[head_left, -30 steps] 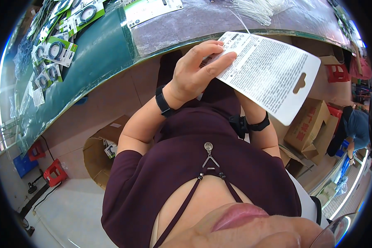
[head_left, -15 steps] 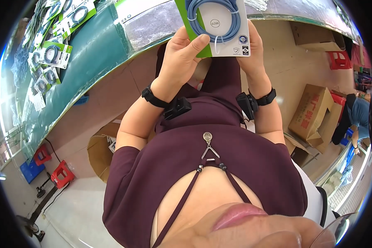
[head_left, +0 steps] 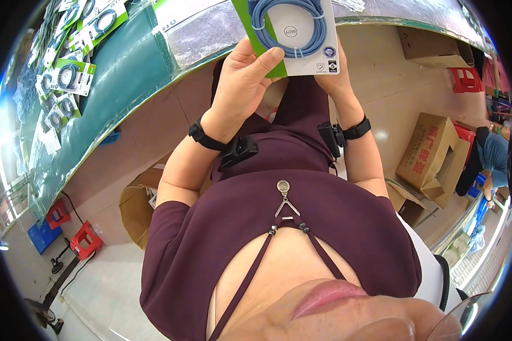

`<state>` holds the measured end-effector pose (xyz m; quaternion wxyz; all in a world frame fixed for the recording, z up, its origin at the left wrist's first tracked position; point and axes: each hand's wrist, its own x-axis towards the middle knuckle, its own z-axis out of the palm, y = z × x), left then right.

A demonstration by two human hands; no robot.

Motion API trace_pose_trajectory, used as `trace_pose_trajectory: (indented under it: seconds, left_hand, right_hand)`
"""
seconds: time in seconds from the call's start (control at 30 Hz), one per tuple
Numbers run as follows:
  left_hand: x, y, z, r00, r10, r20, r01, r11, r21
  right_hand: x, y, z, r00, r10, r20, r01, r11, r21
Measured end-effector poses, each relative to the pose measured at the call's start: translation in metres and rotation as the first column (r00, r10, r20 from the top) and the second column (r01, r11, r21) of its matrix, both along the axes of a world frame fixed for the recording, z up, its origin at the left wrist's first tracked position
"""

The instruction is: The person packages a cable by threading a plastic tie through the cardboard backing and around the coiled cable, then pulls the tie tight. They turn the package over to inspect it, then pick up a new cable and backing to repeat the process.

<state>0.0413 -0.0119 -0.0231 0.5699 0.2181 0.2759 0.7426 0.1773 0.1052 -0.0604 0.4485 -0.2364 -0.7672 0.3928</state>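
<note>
A blue coiled cable (head_left: 322,27) is mounted on a white and green display card (head_left: 329,69), held up at the top of the view in front of me. Short white tie strands cross the coil's lower edge. My left hand (head_left: 242,82) grips the card's lower left, its thumb pressed on the front and its fingers behind. Behind the lower right side is my right hand (head_left: 337,79); the card hides its fingers, so their hold cannot be made out. Each wrist wears a black strap with a small black device.
Several carded cables (head_left: 68,77) lie piled on the green-covered table (head_left: 136,71) at left. Cardboard boxes (head_left: 426,150) stand on the floor at right, another open carton (head_left: 133,204) at lower left. Red stools (head_left: 86,240) stand around. Another person (head_left: 492,153) is at far right.
The card has shifted slightly left and up with both hands. The white loop hanging below the coil has shrunk to short strands. My right hand has slipped further behind the card.
</note>
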Motion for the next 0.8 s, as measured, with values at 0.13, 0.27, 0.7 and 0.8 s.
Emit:
trace_pose_trajectory:
  seconds: [0.13, 0.27, 0.7, 0.8]
  left_hand:
    - [-0.004, 0.006, -0.001, 1.0, -0.016, -0.018, 0.016, 0.999, -0.041]
    - [-0.006, 0.006, -0.007, 0.999, -0.032, -0.012, 0.031, 0.997, -0.066]
    - [-0.074, 0.008, -0.025, 0.98, -0.008, -0.199, -0.044, 0.965, -0.257]
    - [-0.103, 0.006, -0.028, 0.941, -0.271, -0.201, 0.166, 0.89, -0.424]
  right_hand:
    - [0.004, 0.002, 0.001, 0.986, 0.16, 0.04, -0.161, 0.986, 0.037]
    - [0.001, 0.006, -0.002, 0.995, 0.067, 0.071, -0.078, 0.983, 0.168]
    - [-0.024, 0.049, 0.011, 0.991, 0.129, 0.022, -0.108, 0.904, -0.413]
    - [-0.027, 0.053, 0.002, 0.976, 0.111, 0.185, -0.064, 0.968, -0.242]
